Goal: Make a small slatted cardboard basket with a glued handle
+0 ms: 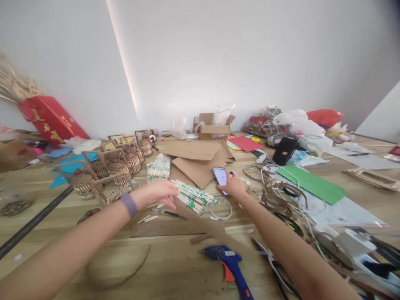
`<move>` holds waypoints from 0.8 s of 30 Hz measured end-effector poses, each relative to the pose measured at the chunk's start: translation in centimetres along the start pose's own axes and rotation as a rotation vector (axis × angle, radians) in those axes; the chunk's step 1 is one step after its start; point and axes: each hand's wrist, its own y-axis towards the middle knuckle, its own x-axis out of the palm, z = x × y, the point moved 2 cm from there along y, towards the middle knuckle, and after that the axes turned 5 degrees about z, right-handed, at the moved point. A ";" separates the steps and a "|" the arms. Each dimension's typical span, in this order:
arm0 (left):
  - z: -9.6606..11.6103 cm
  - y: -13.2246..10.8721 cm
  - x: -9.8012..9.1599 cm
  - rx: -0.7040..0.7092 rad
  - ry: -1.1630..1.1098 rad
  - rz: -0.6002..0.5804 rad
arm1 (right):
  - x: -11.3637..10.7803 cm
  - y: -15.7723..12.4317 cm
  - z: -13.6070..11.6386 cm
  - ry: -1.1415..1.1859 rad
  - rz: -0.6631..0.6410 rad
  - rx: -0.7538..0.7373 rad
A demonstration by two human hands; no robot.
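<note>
My right hand [235, 186] grips the edge of a smartphone [221, 178] with a lit screen, near the cardboard sheets. To its left, my left hand [161, 193], with a purple band at the wrist, reaches over the table with fingers apart and slightly bent. Its fingertips are at the near end of a pile of paper-wrapped chopsticks [193, 196]; I cannot tell if they touch. Behind that hand lies another stack of wrapped chopsticks [158, 166]. A pen-like knife [168, 214] and a few short bare sticks [147, 218] lie below it.
A blue glue gun [223, 253] and scissors [275, 266] lie in front. Small woven baskets [133, 160] crowd the left, near a black bar [37, 221]. Cardboard sheets [190, 149] and an open carton [214, 132] stand behind. Cables [301, 196], green card [312, 183] and a black speaker [285, 151] fill the right.
</note>
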 end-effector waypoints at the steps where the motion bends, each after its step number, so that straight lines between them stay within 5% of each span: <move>1: -1.6 -1.7 0.4 -0.027 -0.019 -0.050 | 0.1 -0.1 -0.1 -0.014 0.009 -0.008; 6: -10.1 -7.8 2.0 -0.193 -0.150 -0.192 | -0.2 -0.7 -1.1 -0.082 0.045 -0.056; 9: -12.2 -8.5 2.0 -0.124 -0.078 -0.115 | -0.8 -1.8 -3.3 -0.108 0.083 -0.169; 16: -9.2 -5.5 2.1 0.210 0.117 0.010 | 1.2 -6.1 -10.2 -0.091 -0.106 -0.521; 24: -6.0 0.3 4.0 0.296 -0.065 0.070 | 1.7 -6.8 -10.8 -0.100 -0.122 -0.587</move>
